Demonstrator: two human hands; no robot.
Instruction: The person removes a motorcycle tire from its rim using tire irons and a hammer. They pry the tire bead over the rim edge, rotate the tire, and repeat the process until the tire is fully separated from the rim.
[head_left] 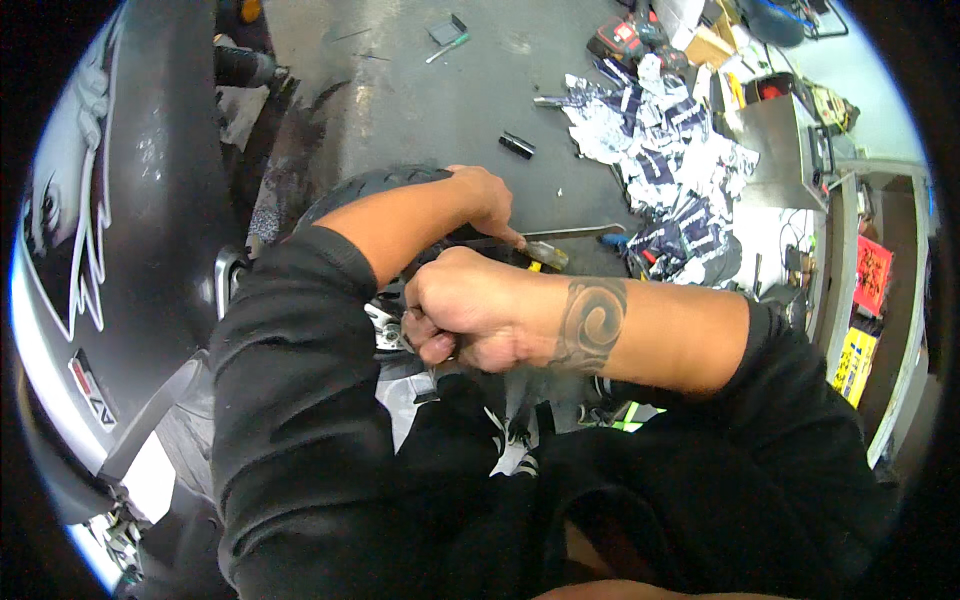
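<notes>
A black tyre with a grooved tread lies below my arms, mostly hidden by them. My left hand reaches over its far right edge, fingers bent downward; what they grip is hidden. Just beyond its fingertips a thin metal bar extends right, beside a hammer-like tool with a worn, yellowish head. Nearer to me, my right hand is closed in a fist above the wheel, its forearm coming across from the right. Anything inside that fist is out of sight. Silver metal of the wheel shows next to its knuckles.
Dark painted bodywork of a vehicle rises at the left. Crumpled printed sheets cover the floor at right, near a red-and-black power tool. A small black cylinder and a screwdriver lie farther off. Shelving stands far right.
</notes>
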